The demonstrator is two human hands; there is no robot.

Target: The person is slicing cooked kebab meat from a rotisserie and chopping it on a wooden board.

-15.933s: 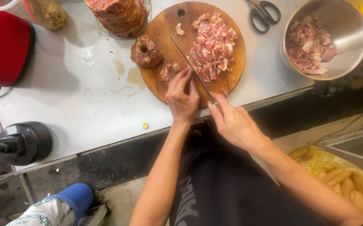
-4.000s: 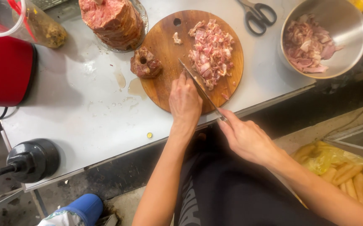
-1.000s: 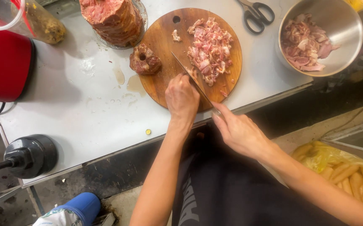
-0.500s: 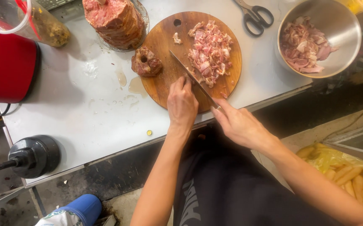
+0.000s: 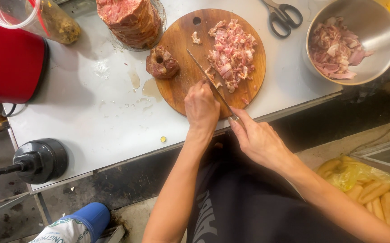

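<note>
**Knife on the board, both hands at its near edge**

Your right hand (image 5: 260, 139) is wrapped around the handle of a long knife (image 5: 210, 85), fingers closed tight on it, forefinger stretched toward the blade. The blade runs up and to the left across the round wooden cutting board (image 5: 181, 40), its tip near the board's middle, just left of the heap of chopped meat (image 5: 232, 54).

Your left hand (image 5: 201, 105) sits curled at the board's near edge, right beside the blade on its left. The knuckles are bent and the fingertips tucked under; you cannot tell from here whether they press on a piece of meat, since the hand hides what lies beneath it.

A rounded chunk of meat with a hole in it (image 5: 162, 63) rests at the board's left rim, apart from the heap. One small scrap (image 5: 196, 38) lies alone near the board's hanging hole.

Behind the board stands a tall stack of raw meat (image 5: 130, 20) on a glass plate. To the right, a steel bowl (image 5: 381, 31) holds more cut meat, and black-handled scissors (image 5: 282, 15) lie between bowl and board. All of it sits on the steel table (image 5: 82, 126). A red appliance (image 5: 10, 63) stands at the far left, and a bag of yellow pieces (image 5: 375, 191) lies below to your right.
</note>
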